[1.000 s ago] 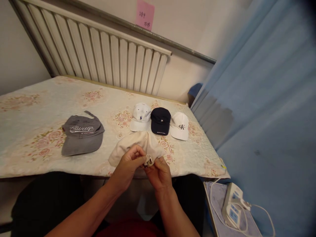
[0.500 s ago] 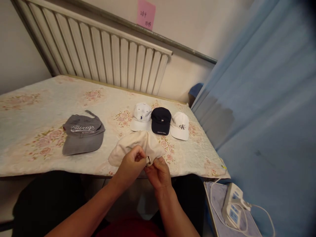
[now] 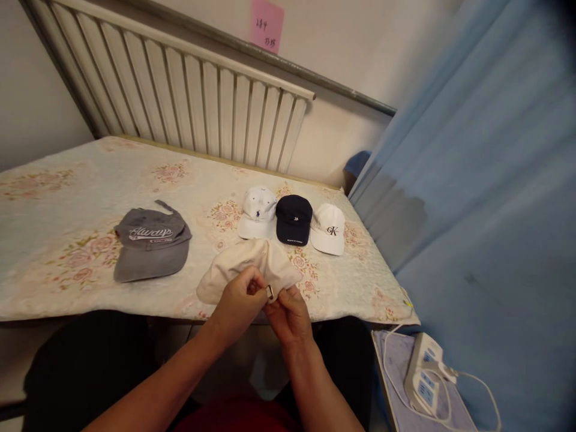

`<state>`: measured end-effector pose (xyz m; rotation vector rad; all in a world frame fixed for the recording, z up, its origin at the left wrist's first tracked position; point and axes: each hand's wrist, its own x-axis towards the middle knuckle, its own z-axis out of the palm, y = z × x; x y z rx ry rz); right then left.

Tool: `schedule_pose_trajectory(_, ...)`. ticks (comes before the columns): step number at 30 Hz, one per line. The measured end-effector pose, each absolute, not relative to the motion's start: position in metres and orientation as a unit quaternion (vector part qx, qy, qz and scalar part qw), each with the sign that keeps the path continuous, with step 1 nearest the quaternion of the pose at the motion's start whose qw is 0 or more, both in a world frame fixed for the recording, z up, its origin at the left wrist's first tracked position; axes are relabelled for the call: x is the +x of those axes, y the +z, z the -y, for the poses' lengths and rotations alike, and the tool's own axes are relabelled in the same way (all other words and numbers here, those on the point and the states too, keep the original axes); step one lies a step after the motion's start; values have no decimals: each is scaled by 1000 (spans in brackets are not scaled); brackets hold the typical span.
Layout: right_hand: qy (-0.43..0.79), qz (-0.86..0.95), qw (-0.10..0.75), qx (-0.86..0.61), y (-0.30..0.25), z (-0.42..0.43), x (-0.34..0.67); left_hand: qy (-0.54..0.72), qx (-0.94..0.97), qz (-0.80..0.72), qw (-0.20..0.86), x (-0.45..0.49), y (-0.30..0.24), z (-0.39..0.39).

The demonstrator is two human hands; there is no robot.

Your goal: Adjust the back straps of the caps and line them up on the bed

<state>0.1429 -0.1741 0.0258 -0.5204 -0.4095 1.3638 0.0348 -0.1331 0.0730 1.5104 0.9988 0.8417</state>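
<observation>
A beige cap [image 3: 245,258] lies at the near edge of the bed, its back toward me. My left hand [image 3: 240,294] is closed in a pinch on the cap's back strap, close to a small metal buckle [image 3: 270,292]. On the other side of the buckle, my right hand [image 3: 290,312] grips the cap's edge between thumb and fingers. Just beyond stand a white cap with a small dark emblem [image 3: 258,213], a navy cap [image 3: 294,220] and a white cap with black letters [image 3: 328,229], side by side. A grey cap [image 3: 153,243] rests off to the left.
The caps lie on a flowered bed cover [image 3: 112,174]. Behind it is a white radiator [image 3: 202,102]. A blue curtain [image 3: 472,210] hangs on the right, above a small stand holding a power strip [image 3: 424,375] with white cables.
The metal buckle has turned and shifted slightly between my fingers. Both hands keep their hold on the beige cap, and the other caps stay put.
</observation>
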Motion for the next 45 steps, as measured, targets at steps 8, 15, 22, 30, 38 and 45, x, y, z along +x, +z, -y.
schedule_pose_trajectory(8, 623, 192, 726, -218, 25, 173, 142, 350, 635, -419, 546, 35, 70, 132)
schedule_pose_trajectory(15, 620, 195, 724, -229, 23, 174, 142, 339, 643, -417, 546, 36, 62, 130)
schedule_pose_trajectory(22, 617, 201, 727, -224, 24, 173, 142, 337, 632, -385, 582, 32, 60, 130)
schedule_pose_trajectory(30, 620, 211, 723, -220, 26, 175, 142, 329, 622, -356, 615, 27, 62, 128)
schedule_pose_trajectory(38, 617, 210, 723, -227, 25, 176, 143, 360, 598, -364, 617, 30, 54, 131)
schedule_pose_trajectory(45, 609, 212, 727, -236, 24, 176, 143, 376, 603, -383, 590, 32, 55, 132)
